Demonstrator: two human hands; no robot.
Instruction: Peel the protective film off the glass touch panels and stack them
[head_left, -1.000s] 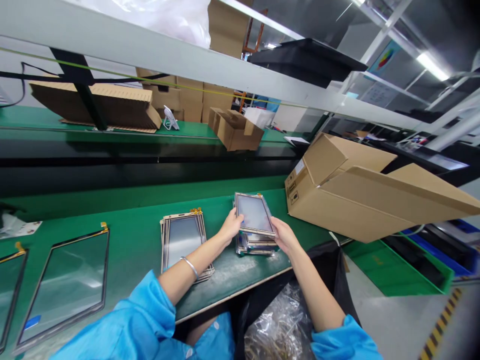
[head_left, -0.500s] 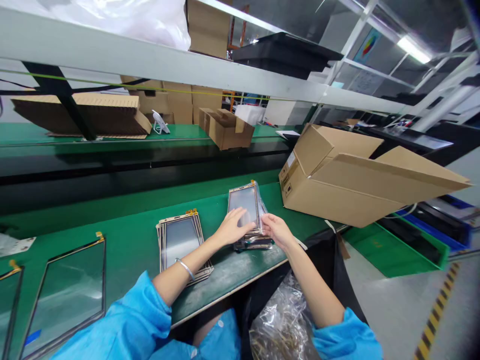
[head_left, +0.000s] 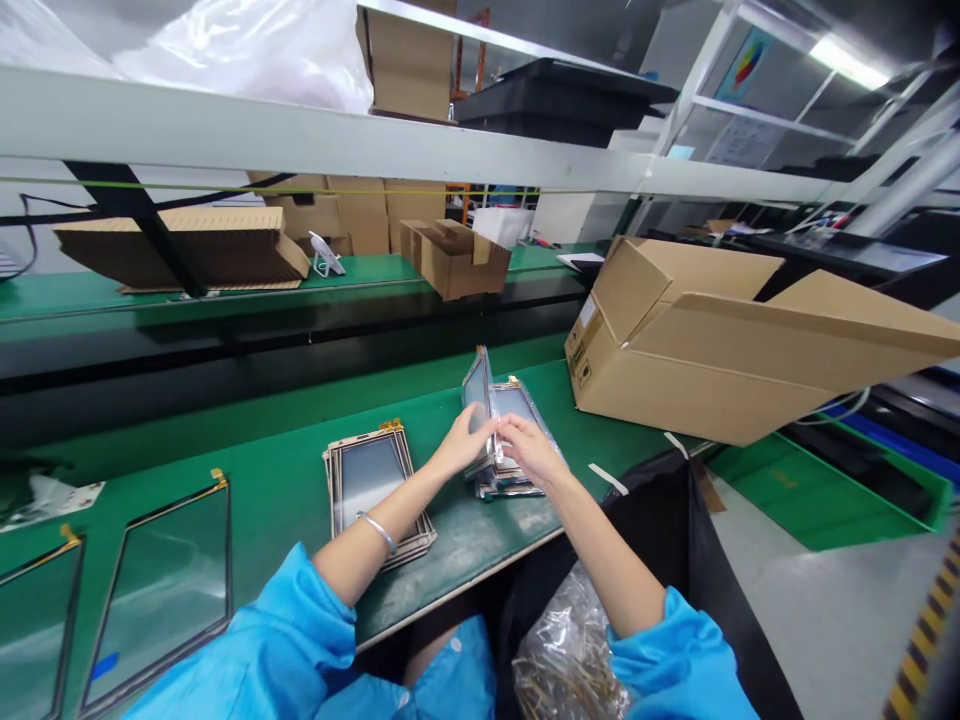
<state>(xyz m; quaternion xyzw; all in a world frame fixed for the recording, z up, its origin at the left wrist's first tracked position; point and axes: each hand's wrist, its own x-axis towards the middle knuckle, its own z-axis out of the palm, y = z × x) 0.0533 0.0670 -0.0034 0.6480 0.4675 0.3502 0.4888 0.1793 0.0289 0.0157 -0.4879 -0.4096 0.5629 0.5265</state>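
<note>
My left hand [head_left: 463,442] is closed on a small touch-screen panel [head_left: 477,388] with an orange flex tab, tilted up on its edge. My right hand [head_left: 529,452] pinches what looks like a clear plastic sleeve at the panel's right side; its fingertips nearly meet the left ones. Beneath and to the right lies a stack of similar panels [head_left: 516,402] in glossy plastic. Left of my hands, a fanned stack of pale-framed panels [head_left: 369,478] rests on the green bench [head_left: 285,520].
Two larger dark-framed panels [head_left: 169,565] lie at the bench's left. An open cardboard box [head_left: 675,375] stands at the right. Below the front edge, a black bag [head_left: 660,540] holds crumpled clear plastic [head_left: 570,650]. A white shelf beam [head_left: 300,130] crosses above.
The top panel has been lifted from the right-hand stack and tilted upright. My left hand has closed on it, and my right hand has moved slightly left, toward my left hand.
</note>
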